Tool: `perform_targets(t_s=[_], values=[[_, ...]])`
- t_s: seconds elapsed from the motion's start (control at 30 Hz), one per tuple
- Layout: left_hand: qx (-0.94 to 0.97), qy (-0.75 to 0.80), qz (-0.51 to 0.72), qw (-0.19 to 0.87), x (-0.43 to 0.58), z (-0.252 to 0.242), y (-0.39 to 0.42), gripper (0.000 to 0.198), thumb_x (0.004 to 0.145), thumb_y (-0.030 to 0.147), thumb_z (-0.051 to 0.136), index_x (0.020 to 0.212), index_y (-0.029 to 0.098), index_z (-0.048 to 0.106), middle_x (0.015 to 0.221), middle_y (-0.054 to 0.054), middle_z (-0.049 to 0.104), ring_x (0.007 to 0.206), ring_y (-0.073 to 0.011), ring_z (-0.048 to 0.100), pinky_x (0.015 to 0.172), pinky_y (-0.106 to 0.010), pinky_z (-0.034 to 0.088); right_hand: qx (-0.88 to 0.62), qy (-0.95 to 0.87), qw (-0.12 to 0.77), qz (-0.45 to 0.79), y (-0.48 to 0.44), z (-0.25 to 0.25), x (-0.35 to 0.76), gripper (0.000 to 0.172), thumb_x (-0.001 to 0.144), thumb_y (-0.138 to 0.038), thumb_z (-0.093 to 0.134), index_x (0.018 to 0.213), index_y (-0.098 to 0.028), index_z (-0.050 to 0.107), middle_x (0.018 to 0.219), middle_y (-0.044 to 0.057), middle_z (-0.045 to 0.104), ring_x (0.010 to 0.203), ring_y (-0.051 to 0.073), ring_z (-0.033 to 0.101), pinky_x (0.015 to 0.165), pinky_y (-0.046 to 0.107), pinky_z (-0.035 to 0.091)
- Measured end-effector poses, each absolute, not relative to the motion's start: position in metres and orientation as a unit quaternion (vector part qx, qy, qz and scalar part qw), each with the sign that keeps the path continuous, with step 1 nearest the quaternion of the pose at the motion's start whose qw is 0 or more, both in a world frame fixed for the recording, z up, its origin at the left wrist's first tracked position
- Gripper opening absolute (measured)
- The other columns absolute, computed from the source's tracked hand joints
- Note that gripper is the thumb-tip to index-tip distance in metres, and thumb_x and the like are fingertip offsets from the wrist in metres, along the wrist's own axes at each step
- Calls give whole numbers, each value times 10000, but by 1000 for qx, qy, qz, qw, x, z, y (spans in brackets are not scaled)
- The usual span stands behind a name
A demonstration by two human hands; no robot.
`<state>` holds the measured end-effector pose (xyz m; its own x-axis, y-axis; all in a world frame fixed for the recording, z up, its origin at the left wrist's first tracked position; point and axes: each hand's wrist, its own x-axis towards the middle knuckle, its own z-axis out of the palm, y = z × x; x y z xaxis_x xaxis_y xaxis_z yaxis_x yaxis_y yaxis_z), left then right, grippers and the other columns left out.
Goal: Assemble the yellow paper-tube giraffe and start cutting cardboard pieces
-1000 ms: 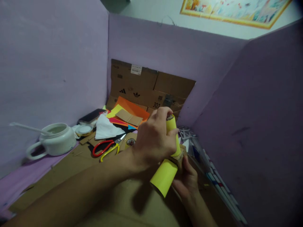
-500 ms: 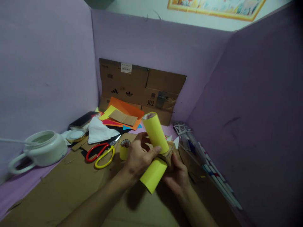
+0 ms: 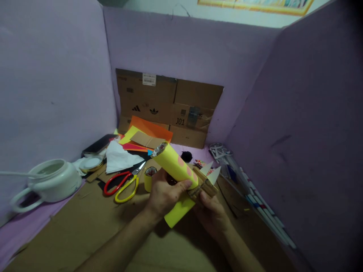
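Observation:
My left hand [image 3: 164, 194] is closed around a yellow paper tube [image 3: 177, 164] with pink spots along its side and a rough, dark filling at its open end. That tube slants up to the left. Below it a second yellow tube [image 3: 178, 212] points down to the left, partly covered by my fingers. Both meet a brown cardboard piece [image 3: 204, 185] with white pointed paper shapes [image 3: 213, 175] rising from it. My right hand [image 3: 211, 211] grips this cardboard piece, thumb on its near side. How the tubes are joined to the cardboard is hidden.
Red-and-yellow-handled scissors [image 3: 124, 185] lie left of a short yellow tube [image 3: 148, 180]. Further left stands a white pot [image 3: 55, 181] with a stick in it. Coloured paper [image 3: 151, 128] and white tissue [image 3: 120, 156] lie behind. White rods [image 3: 269, 215] run along the right wall.
Both hands have turned the tube-and-cardboard piece, so the upper tube leans further left. Its pink spots and more of the white points now show.

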<state>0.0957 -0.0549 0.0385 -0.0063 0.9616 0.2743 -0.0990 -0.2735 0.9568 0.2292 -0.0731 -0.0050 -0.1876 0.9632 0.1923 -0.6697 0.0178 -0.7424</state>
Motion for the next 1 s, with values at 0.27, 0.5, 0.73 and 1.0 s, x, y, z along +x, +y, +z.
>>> perform_targets(t_s=[0.27, 0.5, 0.73, 1.0], values=[[558, 345, 560, 505, 95, 43, -52, 241, 601, 294, 729, 767, 156, 623, 739, -48, 673, 645, -168, 623, 565, -259, 506, -229, -436, 623, 607, -69, 2, 238, 531, 677, -321, 709, 1186, -258, 570, 1116, 54, 658, 1049, 262, 584, 923, 393, 443], [531, 435, 658, 309, 33, 46, -39, 426, 628, 323, 721, 988, 148, 574, 921, -56, 617, 629, -95, 529, 550, -220, 456, -336, -435, 718, 427, -49, 26, 274, 418, 602, -299, 758, 1000, -229, 652, 917, 32, 693, 851, 223, 634, 810, 345, 485], [502, 520, 657, 215, -3, 10, -33, 345, 679, 334, 677, 955, 150, 582, 702, 17, 540, 564, -87, 495, 503, -199, 400, -399, -511, 663, 374, -13, 18, 260, 524, 517, -295, 800, 995, -175, 621, 939, 54, 671, 815, 235, 621, 736, 357, 499], [488, 538, 655, 208, 2, 3, -26, 247, 720, 296, 609, 920, 154, 582, 871, -47, 620, 698, -123, 553, 595, -226, 470, -466, -523, 609, 372, -4, -14, 263, 728, 547, -319, 791, 1206, -180, 516, 990, 72, 666, 825, 244, 627, 654, 329, 506]])
